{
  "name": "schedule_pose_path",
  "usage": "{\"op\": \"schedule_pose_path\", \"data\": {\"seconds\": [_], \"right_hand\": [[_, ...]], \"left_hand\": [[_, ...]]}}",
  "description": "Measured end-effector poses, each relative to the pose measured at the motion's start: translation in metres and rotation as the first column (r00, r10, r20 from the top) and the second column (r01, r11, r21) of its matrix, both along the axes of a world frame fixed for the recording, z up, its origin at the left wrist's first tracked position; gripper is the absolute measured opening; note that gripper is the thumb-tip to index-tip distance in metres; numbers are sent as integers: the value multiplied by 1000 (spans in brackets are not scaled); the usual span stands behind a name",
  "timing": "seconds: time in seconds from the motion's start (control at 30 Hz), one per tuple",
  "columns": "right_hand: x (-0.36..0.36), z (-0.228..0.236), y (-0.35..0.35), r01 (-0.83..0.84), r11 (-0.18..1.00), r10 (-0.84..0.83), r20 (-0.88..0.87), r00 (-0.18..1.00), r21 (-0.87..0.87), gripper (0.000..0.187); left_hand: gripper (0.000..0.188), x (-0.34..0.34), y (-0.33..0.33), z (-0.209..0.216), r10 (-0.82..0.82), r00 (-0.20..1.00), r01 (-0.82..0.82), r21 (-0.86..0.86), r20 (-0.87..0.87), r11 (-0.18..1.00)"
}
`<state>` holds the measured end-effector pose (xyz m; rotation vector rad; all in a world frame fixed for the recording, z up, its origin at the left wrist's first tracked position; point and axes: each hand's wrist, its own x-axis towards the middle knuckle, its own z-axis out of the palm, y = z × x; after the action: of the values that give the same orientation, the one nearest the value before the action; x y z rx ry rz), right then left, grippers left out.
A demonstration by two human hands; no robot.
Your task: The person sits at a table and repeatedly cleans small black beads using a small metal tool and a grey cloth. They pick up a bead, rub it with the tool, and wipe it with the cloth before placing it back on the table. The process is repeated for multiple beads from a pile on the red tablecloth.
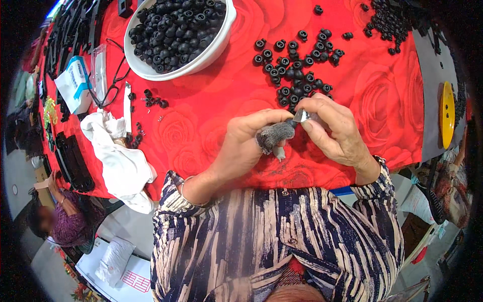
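Above the front part of the red cloth, my left hand (244,143) is closed, its thumb and fingers meeting around a small dark part, mostly hidden. A fuzzy dark grey cloth-like piece (275,135) lies at those fingers; whether it is worn or held, I cannot tell. Pressed against the same spot is my right hand (334,126), pinching a small shiny metal blade-like piece (301,116) between thumb and forefinger. Just beyond both hands, several round black knob-like parts (297,75) with open sockets lie in a loose cluster.
A white bowl (229,22) heaped with black parts stands far left of centre. Nearby are eyeglasses (108,98), a blue-white packet (75,83) and a white cloth (118,158). Smaller black pieces (387,27) lie far right, beside a yellow dish (447,116). Another person (75,221) sits at left.
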<state>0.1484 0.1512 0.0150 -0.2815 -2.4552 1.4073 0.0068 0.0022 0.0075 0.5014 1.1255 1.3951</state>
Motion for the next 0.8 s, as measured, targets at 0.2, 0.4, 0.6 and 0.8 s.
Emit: {"op": "schedule_pose_path", "data": {"seconds": [0.2,0.4,0.6,0.8], "right_hand": [[1,2,1,-12,1000,12,2,1000,27,21],[2,0,0,0,1000,0,24,1000,24,21],[0,2,3,-36,999,36,11,999,2,21],[0,1,6,-110,993,110,5,994,28,20]], "left_hand": [[22,0,0,-1,-8,1000,8,-8,28,1000],[22,-1,0,-1,-28,1000,28,-25,10,999],[22,-1,0,-2,-36,999,36,13,7,999],[21,-7,1,-4,-139,990,139,10,26,990]]}}
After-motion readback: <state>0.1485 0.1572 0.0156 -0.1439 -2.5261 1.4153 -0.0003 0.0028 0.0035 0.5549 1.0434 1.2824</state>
